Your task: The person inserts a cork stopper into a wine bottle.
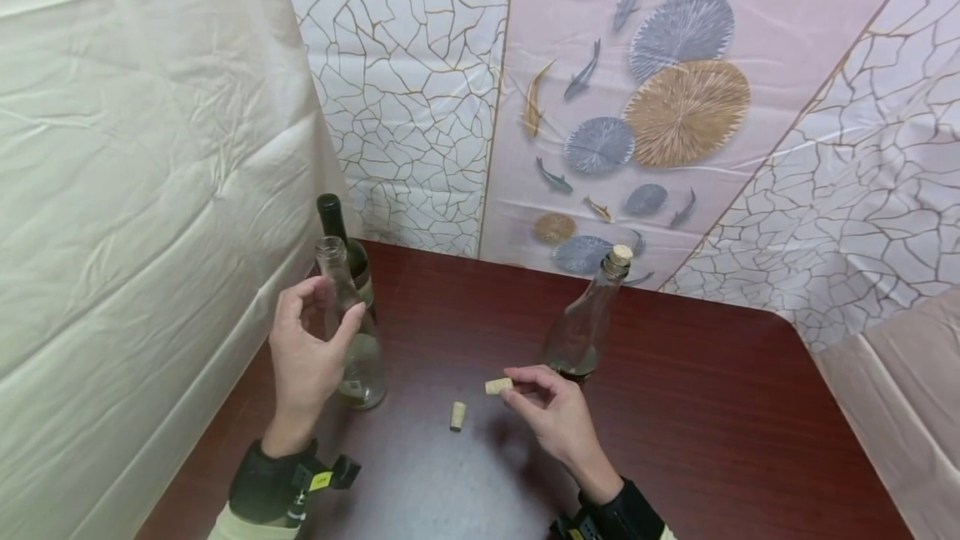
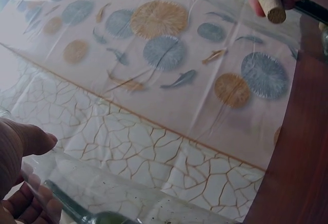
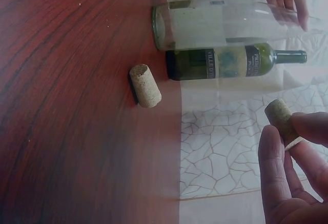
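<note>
Black wristbands [image 1: 273, 486], two: circling both wrists along the bottom edge of the head frame.

Loose cork [image 1: 457, 416], one: lying on its side on the tabletop [image 1: 675, 423], lower centre of the head frame, between the hands.

Right hand [image 1: 553, 415]: hovering above the tabletop, lower centre-right; thumb and fingers clamping on a second cork.

Held cork [image 1: 497, 387], one: pointing leftward from the fingertips, just above and to the right of the loose one in the head frame; also appearing at the right wrist frame's right side.

Left hand [image 1: 309, 361]: reaching up on the left of the head frame, fingers and thumb curving round the upper part of a bottle; how firmly they are pressing, one cannot tell.

Clear bottle [image 1: 363, 369], one: standing beneath that hand, left of centre, showing an open mouth.

Corked bottle [image 1: 581, 327], clear glass, one: standing beyond the right hand, right of centre, a pale stopper [image 1: 622, 252] sitting in its mouth.

Dark green bottle [image 1: 357, 258], labelled, one: standing just behind the clear one, partly showing past its neck.

Patterned hanging [image 1: 420, 65]: covering the far wall, upper centre.
</note>
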Demonstrator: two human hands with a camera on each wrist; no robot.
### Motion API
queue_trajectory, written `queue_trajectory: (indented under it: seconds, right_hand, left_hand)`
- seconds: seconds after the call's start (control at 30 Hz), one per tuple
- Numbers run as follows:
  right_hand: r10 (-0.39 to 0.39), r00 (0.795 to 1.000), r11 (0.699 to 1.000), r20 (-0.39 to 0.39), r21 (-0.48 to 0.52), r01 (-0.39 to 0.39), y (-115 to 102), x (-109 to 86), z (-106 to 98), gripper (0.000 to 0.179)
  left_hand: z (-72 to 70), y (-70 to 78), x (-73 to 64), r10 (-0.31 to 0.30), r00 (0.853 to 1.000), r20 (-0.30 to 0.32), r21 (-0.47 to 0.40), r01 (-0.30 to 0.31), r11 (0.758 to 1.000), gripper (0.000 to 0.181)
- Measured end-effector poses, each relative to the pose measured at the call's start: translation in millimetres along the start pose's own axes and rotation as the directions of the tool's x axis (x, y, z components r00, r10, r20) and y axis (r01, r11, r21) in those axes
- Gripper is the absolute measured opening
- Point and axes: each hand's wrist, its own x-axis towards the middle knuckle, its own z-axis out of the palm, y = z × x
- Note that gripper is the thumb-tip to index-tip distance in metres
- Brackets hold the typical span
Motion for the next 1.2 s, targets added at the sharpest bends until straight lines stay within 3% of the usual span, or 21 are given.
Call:
queue_trajectory:
  seconds: [0.27, 0.9, 1.03, 1.2]
  right_hand:
    - [-0.015, 1.000, 1.000, -0.009, 0.014, 0.015, 2, -2.5, 0, 0.026]
    - [-0.012, 1.000, 0.999, -0.019, 0.034, 0.012, 0, -1.1, -10, 0.027]
    - [-0.009, 1.000, 1.000, -0.015, 0.021, 0.010, 0, -1.1, -12, 0.026]
    - [-0.006, 1.000, 0.999, -0.014, 0.035, 0.007, 0, -1.3, -15, 0.027]
  left_hand:
    - [12.8, 8.5, -4.2, 0.037, 0.998, 0.059, 0.006, -0.038, 0.999, 0.046]
    - [32.3, 20.9, -8.7, 0.033, 0.988, 0.154, 0.014, -0.036, 0.999, 0.046]
    - [38.5, 14.3, -9.9, 0.049, 0.986, 0.157, -0.004, -0.049, 0.999, 0.048]
    - [47.5, -8.3, -12.6, 0.054, 0.986, 0.159, -0.010, -0.053, 0.999, 0.051]
